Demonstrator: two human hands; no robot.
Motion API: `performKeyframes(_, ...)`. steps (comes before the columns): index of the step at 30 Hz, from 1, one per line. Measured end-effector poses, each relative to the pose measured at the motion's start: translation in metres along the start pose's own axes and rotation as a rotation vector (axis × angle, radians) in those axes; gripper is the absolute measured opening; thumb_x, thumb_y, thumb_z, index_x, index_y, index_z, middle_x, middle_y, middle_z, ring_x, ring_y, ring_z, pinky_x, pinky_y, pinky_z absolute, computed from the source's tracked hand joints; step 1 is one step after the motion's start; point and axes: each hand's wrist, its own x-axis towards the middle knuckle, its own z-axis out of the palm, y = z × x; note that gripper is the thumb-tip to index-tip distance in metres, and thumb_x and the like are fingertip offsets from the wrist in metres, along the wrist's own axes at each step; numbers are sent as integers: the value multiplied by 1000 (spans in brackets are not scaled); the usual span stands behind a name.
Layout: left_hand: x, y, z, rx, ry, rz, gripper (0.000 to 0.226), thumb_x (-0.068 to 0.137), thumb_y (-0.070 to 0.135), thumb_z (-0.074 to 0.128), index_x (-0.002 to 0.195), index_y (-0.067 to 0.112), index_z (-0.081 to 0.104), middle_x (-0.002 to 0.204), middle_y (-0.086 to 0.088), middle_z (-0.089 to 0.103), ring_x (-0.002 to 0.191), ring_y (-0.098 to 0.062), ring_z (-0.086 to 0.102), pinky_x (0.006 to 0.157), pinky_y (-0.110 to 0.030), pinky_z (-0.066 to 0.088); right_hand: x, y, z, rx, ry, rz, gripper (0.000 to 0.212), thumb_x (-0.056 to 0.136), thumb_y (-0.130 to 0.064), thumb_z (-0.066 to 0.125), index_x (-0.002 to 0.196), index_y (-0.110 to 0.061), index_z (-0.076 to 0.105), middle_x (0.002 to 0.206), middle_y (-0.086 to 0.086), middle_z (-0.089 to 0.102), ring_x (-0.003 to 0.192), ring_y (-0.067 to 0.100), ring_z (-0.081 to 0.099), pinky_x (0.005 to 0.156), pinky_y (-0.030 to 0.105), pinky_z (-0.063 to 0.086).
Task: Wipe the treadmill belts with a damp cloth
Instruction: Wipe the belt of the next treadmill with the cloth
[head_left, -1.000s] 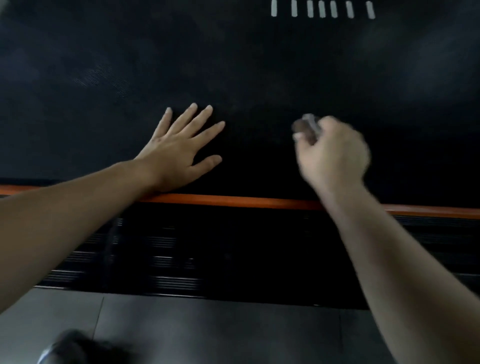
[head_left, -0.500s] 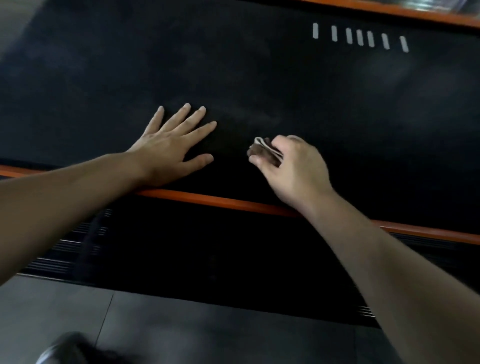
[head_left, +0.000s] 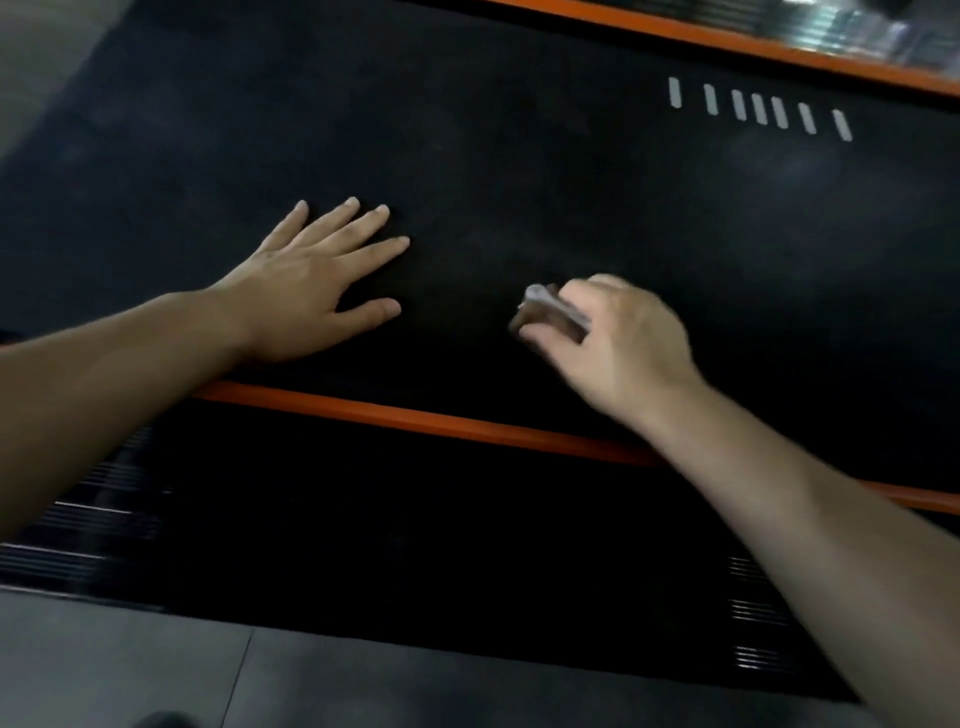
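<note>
left hand (head_left: 311, 291) laid flat, fingers spread, on treadmill belt (head_left: 519, 171) | cloth (head_left: 550, 312) bunched and gripped in curled right hand (head_left: 618, 348), pressed on belt near orange edge strip (head_left: 441, 423) | 7 white marks (head_left: 758, 109) seen far right
</note>
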Motion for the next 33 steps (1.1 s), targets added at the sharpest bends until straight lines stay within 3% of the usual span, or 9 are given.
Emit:
performKeyframes(4, -14, -22, 0, -76, 30, -21, 90, 88, 84, 15, 164, 37, 15, 173, 7, -1, 158, -9, -12, 129, -44, -7, 28, 4, -3, -108, 121, 289, 34, 93, -55, 61, 81, -25, 49, 87, 1, 58, 88, 31, 63, 64, 32, 35)
performKeyframes(7, -15, -28, -3, -94, 29, -34, 87, 88, 78, 22, 164, 36, 18, 173, 7, 1, 158, -9, -10, 129, -45, -8, 15, -47, 14, -35, 96, 120, 35, 90, -58, 62, 80, -26, 53, 87, 3, 62, 84, 30, 64, 62, 34, 40)
performKeyframes(11, -19, -32, -3, -112, 44, -49, 82, 91, 73, 28, 164, 35, 18, 174, 7, 1, 158, -9, -10, 128, -43, -9, 6, -70, 18, 33, -76, -107, 35, 86, -57, 68, 76, -27, 52, 78, -11, 47, 78, 24, 61, 59, 31, 36)
performKeyframes(17, -28, -41, -1, -133, 46, -152, 79, 94, 71, 29, 164, 35, 17, 174, 7, 0, 158, -11, -12, 128, -46, -12, 88, -36, 25, -88, 154, 309, 35, 92, -55, 61, 90, -20, 61, 92, 3, 65, 89, 29, 64, 65, 34, 40)
performKeyframes(19, -28, -41, 0, -128, 48, -154, 76, 97, 68, 30, 164, 35, 17, 174, 6, -1, 158, -12, -12, 127, -48, -12, 89, -61, 34, -58, 151, 216, 37, 92, -57, 60, 91, -20, 63, 94, 4, 66, 89, 29, 64, 66, 34, 38)
performKeyframes(23, -28, -39, 1, -122, 59, -152, 73, 100, 64, 30, 165, 34, 15, 174, 5, -3, 158, -13, -14, 127, -49, -12, 55, -104, 45, 76, -32, -179, 39, 88, -57, 66, 74, -28, 45, 79, -10, 46, 69, 14, 47, 58, 30, 31)
performKeyframes(25, -28, -39, 1, -122, 59, -153, 72, 101, 63, 30, 165, 33, 15, 174, 5, -3, 158, -13, -14, 127, -49, -12, 73, -86, 41, 2, 10, -146, 37, 89, -56, 66, 76, -27, 47, 82, -6, 50, 74, 20, 54, 61, 31, 33)
performKeyframes(29, -32, -42, 1, -117, 69, -170, 75, 100, 66, 27, 165, 30, 14, 174, 5, -3, 158, -13, -13, 128, -47, -12, 142, -55, 36, -52, 85, 200, 34, 94, -55, 60, 88, -21, 59, 90, -2, 62, 88, 25, 65, 64, 33, 39)
performKeyframes(33, -31, -43, 7, -88, 90, -173, 76, 100, 68, 19, 165, 29, 13, 174, 3, -5, 158, -15, -15, 127, -48, -12, 116, -87, 46, 28, 33, -55, 37, 91, -58, 59, 80, -24, 52, 85, -3, 53, 80, 25, 61, 62, 31, 34)
